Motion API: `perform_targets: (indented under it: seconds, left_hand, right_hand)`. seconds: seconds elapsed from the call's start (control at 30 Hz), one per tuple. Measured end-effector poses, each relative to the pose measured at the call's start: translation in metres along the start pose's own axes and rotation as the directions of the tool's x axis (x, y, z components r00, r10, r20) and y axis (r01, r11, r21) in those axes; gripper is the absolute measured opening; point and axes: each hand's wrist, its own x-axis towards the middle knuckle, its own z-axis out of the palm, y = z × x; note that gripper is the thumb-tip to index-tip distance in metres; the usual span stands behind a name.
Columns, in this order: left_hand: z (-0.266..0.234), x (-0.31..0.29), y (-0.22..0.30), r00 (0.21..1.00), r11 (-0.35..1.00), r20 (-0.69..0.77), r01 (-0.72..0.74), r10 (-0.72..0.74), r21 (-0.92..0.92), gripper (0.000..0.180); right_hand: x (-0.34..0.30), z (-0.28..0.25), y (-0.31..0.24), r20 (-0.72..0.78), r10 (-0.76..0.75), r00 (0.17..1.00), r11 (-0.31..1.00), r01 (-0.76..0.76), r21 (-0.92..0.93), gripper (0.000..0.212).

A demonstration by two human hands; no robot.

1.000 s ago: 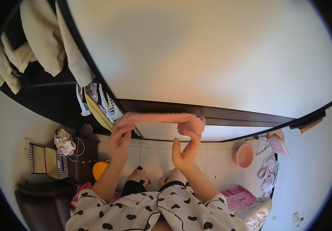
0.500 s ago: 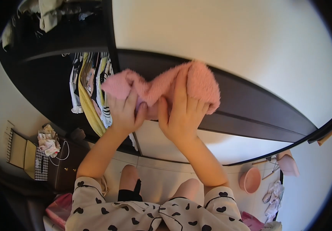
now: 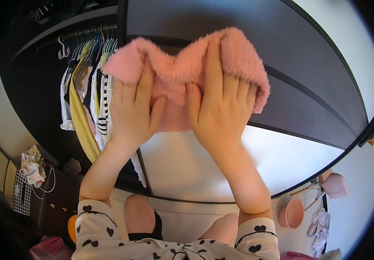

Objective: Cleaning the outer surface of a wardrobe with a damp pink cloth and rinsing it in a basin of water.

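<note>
A fluffy pink cloth [image 3: 174, 65] spans both of my hands, held up in front of the dark band of a wardrobe door [image 3: 308, 82]. My left hand [image 3: 132, 106] grips its left part, with the fingers reaching under a folded-over flap. On the right, my right hand [image 3: 223, 102] holds the other end, and the cloth drapes over its fingertips. The cloth sags between the two hands, and its lower edge shows behind my thumbs. Whether the cloth touches the door I cannot tell.
Left of the door, the open wardrobe holds hanging clothes [image 3: 85, 91] on a rail. A dark cabinet [image 3: 59, 195] with crumpled fabric [image 3: 33, 167] stands at lower left. On the floor at right are a pink bucket [image 3: 291, 213], a pink dustpan [image 3: 335, 185] and a crumpled plastic bag [image 3: 320, 225].
Both hands have risen in the picture with the pink cloth still between them. The view has shifted, so more of the hanging clothes and the door's dark band shows.
</note>
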Motion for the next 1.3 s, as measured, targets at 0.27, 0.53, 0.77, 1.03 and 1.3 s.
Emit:
perform_targets:
  seconds: [0.27, 0.53, 0.77, 1.03, 1.3]
  left_hand:
    - [0.011, -0.066, 0.011, 0.993, 0.997, 0.115, -0.028, 0.019, 0.077, 0.063]
    - [0.012, 0.045, 0.037, 0.989, 0.995, -0.139, -0.034, 0.047, 0.091, 0.066]
    - [0.039, 0.018, 0.084, 0.967, 0.969, 0.07, -0.24, 0.244, -0.063, 0.059]
    - [0.018, -0.061, 0.031, 0.991, 0.979, 0.126, -0.075, 0.052, 0.189, 0.057]
    - [0.016, -0.009, 0.01, 0.993, 0.988, 0.0, -0.12, 0.121, 0.093, 0.052]
  right_hand:
    - [-0.037, -0.016, -0.005, 0.197, 0.042, 0.979, 0.999, -0.035, -0.038, 0.05]
    - [0.034, -0.019, 0.032, -0.03, -0.128, 0.991, 0.991, 0.127, -0.039, 0.052]
    - [-0.036, -0.049, 0.067, 0.057, 0.341, 0.938, 0.939, -0.337, -0.072, 0.071]
    - [-0.054, -0.009, 0.011, 0.248, -0.058, 0.967, 0.998, 0.058, 0.01, 0.061]
    - [-0.004, 0.0, 0.017, 0.083, -0.004, 0.997, 1.0, 0.004, -0.002, 0.057]
